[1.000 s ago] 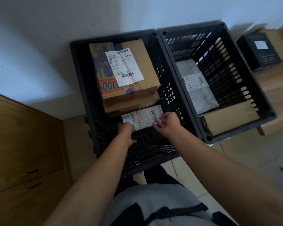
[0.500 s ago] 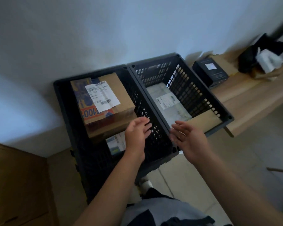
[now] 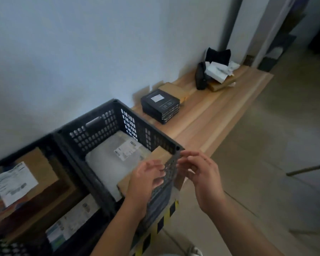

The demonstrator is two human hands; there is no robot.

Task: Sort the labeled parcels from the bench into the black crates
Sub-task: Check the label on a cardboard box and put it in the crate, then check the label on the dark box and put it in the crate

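Both hands had lifted clear of the left crate (image 3: 35, 183) since a second earlier and swung right, toward the bench (image 3: 220, 115). The left hand (image 3: 146, 182) hovered empty over the near corner of the right crate (image 3: 118, 115), fingers loosely spread; the right hand (image 3: 201, 174) hung just outside that crate's rim, also empty and half-curled.

Parcels still to be sorted lay on the bench: a black box (image 3: 160, 106) with a white label, well beyond the crate, a brown carton (image 3: 174, 89) just behind it against the wall, and a loose heap of packages (image 3: 216, 72) at the far end. The black box looked rigid and squared, probably light enough for one hand, though its smooth faces suggested a two-handed hold on opposite sides would be safer. The heap looked soft and crumpled, likely to sag if lifted by one edge.

Inside the right crate sat a grey mailer bag (image 3: 107, 163) and a brown parcel (image 3: 155, 156) along the near wall, leaving little floor free. Open floor lay to the right of the bench, giving room to step along it; the box sat near the bench's front edge.
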